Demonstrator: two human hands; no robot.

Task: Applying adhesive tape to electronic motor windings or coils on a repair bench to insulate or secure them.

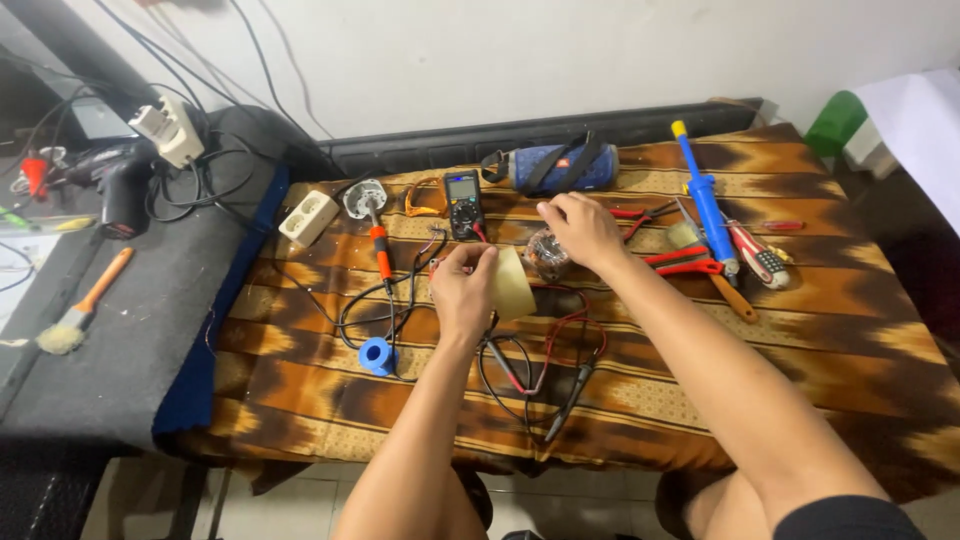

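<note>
Holding pale card (512,283) in left hand (462,288), right hand (583,229) hiding small motor (546,256)

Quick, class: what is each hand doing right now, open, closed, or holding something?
Left hand: closed on a pale yellow square pad.
Right hand: fingers curled down over a small clear-wrapped bundle; whether it grips it cannot be told.

plain white wall (500,50) behind, low table under brown patterned cloth (800,330), dark grey mat (130,330) along its left edge, pale tiled floor (580,510) below, even indoor light
</note>
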